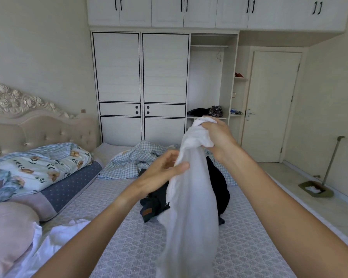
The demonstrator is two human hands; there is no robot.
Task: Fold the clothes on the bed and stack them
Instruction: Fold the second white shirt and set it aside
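white garment hangs bunched over the bed, its hem cut off below; we grip its top in our right hand, left hand pinching lower, hiding dark clothes.

You see soft, even daylight, perhaps entering from the right; shadows are faint. Wide-angle distortion bows the far wardrobe, and near edges blur slightly.

Two hands, three garments.
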